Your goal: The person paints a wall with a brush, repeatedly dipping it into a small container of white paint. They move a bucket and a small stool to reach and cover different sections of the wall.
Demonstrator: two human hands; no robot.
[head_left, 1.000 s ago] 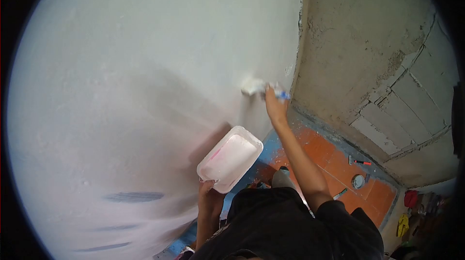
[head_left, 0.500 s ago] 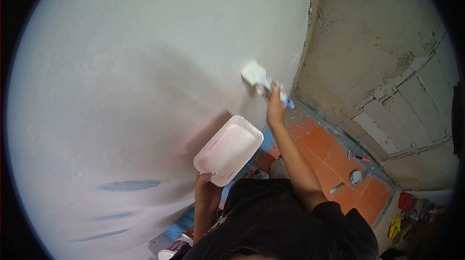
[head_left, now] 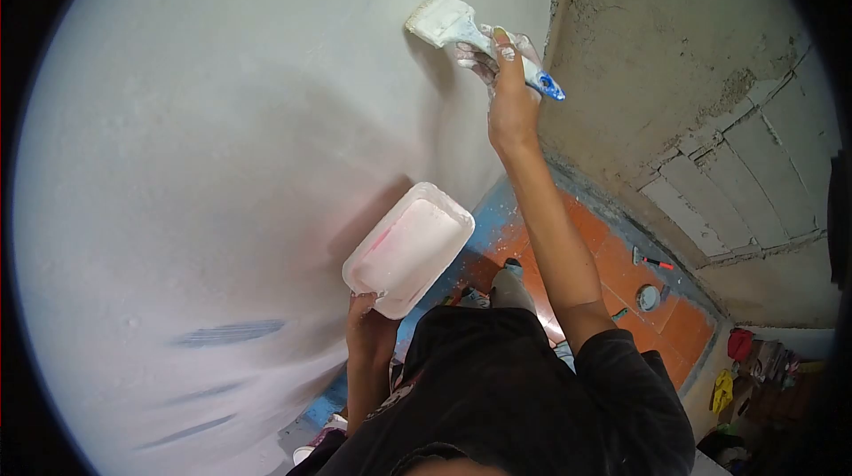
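Currently the right hand (head_left: 510, 103) is closed around the paintbrush (head_left: 470, 37) handle, bristles touching the white wall (head_left: 222, 165) at 12 o'clock. At 6 o'clock, the left hand (head_left: 368, 325) grips the paint tray (head_left: 406, 248) by its lower end.

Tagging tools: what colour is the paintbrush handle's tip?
Blue, at the end of the paintbrush handle; shows only in the head view.

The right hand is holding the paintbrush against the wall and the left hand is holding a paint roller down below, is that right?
Not quite. The left hand holds a white paint tray, not a roller, as the head view shows. The right hand does hold the paintbrush against the wall.
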